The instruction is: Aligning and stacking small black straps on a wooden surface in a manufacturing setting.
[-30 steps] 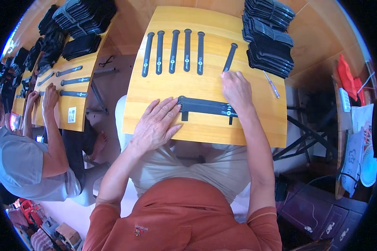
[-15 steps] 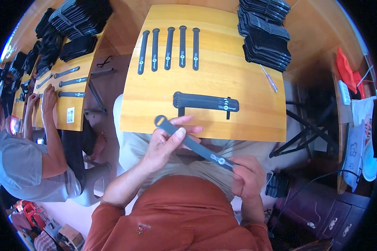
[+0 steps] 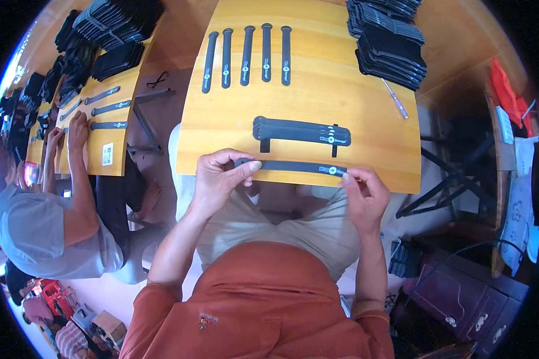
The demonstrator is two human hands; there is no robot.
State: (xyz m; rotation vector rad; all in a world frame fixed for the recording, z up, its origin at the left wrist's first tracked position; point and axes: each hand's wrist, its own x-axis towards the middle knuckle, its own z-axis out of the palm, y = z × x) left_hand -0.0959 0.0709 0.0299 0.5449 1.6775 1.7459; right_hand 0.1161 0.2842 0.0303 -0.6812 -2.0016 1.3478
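A dark grey strap [image 3: 296, 167] is stretched level over the near edge of the wooden table [image 3: 221, 134]. My left hand [image 3: 221, 178] pinches its left end between thumb and fingers. Its right end, beside a pale printed mark, is pinched by my right hand [image 3: 365, 194]. Just beyond it lies a small pile of similar straps [image 3: 299, 131], slightly fanned, with two short black bands poking out from under its near side. Farther off, several single straps [image 3: 246, 57] lie side by side in a row, rounded ends away from me.
Stacks of black straps [image 3: 395, 57] stand at the table's far right, with a screwdriver [image 3: 395, 99] beside them. On the left, another person [image 3: 36, 224] works at a second table [image 3: 96, 158] bearing straps and black stacks. A dark cabinet [image 3: 461, 305] stands lower right.
Both hands have moved up and forward to the table's near edge. The strap between them, slanted before, is now level and straight. My view has shifted slightly.
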